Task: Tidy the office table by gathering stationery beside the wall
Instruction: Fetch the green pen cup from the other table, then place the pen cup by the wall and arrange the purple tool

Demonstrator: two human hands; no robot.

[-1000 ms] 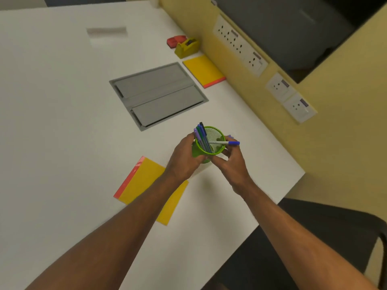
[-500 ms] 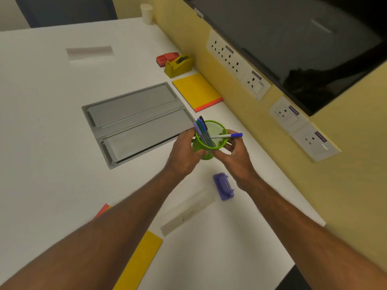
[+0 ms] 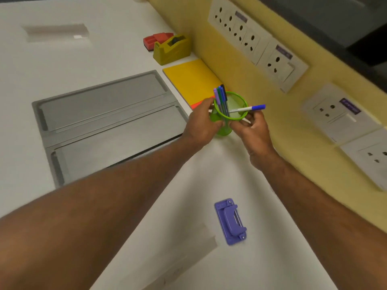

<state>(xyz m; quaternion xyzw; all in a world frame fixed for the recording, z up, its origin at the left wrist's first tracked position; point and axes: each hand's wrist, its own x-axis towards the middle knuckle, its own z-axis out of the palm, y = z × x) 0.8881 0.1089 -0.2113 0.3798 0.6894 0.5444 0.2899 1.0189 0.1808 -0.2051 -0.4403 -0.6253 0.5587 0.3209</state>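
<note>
Fingers point(image 3: 217, 124) grip pen cup point(image 3: 225, 127) near wall point(image 3: 272, 97).

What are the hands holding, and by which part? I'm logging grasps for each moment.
Both hands hold the green mesh pen cup by its side wall: left hand on its left, right hand on its right. The pens inside aren't gripped.

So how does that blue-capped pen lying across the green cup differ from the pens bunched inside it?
The blue-capped pen lies nearly flat across the green cup's rim, its cap poking out toward the wall; the bunched pens stand upright inside. It is single and white-barrelled; they are several, with purple, green and dark caps. All sit in the cup both hands hold.
</note>
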